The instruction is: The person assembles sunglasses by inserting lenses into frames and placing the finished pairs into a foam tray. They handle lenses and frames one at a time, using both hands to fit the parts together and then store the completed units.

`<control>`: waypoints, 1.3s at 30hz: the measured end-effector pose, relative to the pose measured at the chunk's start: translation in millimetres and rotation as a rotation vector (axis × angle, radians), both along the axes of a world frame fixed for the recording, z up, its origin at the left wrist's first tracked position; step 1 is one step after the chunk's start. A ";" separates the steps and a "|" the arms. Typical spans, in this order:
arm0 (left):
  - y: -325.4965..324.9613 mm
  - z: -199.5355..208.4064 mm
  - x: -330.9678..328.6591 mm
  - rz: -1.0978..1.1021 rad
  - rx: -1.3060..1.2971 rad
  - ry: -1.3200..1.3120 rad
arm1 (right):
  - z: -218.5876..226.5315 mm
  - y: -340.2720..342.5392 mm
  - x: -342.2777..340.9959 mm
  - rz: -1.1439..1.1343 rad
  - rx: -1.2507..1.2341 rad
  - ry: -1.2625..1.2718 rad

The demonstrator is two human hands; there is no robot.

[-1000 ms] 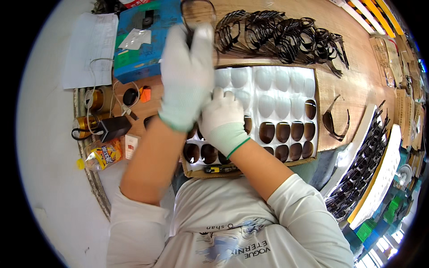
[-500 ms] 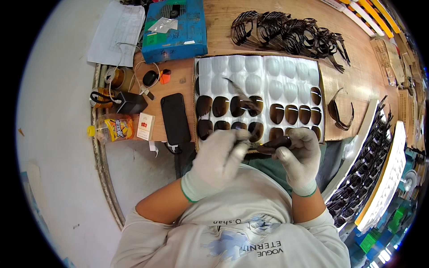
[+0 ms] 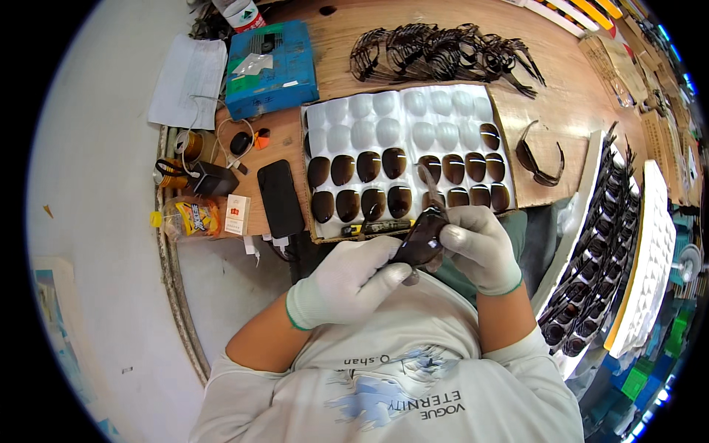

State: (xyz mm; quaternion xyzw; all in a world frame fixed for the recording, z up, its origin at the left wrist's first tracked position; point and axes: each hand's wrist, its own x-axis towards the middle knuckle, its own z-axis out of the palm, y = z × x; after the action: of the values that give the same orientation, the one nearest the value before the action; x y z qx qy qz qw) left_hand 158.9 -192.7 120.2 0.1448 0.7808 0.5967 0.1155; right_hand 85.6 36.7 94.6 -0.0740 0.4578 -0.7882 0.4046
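Both my hands wear white gloves with green cuffs. Between them, in front of my body, is a pair of dark sunglasses [image 3: 422,238], tilted, with a temple arm pointing up and away. My left hand [image 3: 347,282] grips one end of it, and the fingers of my right hand [image 3: 478,247] pinch the other end. Just beyond lies a shallow box with a white moulded tray [image 3: 408,140]. Brown tinted lenses [image 3: 368,166] sit in its nearer rows, while the far pockets are mostly bare. A yellow and black marker [image 3: 379,227] rests along the tray's near edge.
Dark frames [image 3: 443,55] are piled at the back. One pair of sunglasses [image 3: 540,159] lies right of the tray. Further right stand racks full of frames [image 3: 591,258]. At left are a phone [image 3: 280,198], a cigarette pack [image 3: 236,214], a bottle [image 3: 193,218] and a blue box [image 3: 272,70].
The sunglasses have turned so the front tilts up between my hands. My left hand has come lower, uncovering the near lens row and the marker. The whole view has shifted slightly.
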 end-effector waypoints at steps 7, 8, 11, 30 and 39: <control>7.3 -1.7 2.0 0.132 -0.141 0.082 | -17.9 -8.4 5.3 -0.102 -0.006 -0.119; 8.6 2.4 -0.9 0.140 -0.107 0.038 | -17.0 -8.3 6.0 -0.117 0.000 -0.079; 6.0 4.5 -5.7 0.147 0.003 -0.168 | -8.2 -9.5 12.3 -0.159 0.046 0.025; 23.0 -19.6 -20.2 0.193 0.110 -0.127 | -5.9 16.0 11.2 -0.196 0.239 0.163; 37.5 -13.7 -24.9 0.166 0.137 -0.054 | -5.8 27.2 11.2 -0.131 0.276 0.571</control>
State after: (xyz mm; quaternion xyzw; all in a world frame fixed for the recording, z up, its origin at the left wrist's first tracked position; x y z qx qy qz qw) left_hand 134.0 -155.2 106.6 0.0710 0.7440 0.6600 0.0764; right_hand 96.8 63.9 88.8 -0.2069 0.6590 -0.6905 0.2145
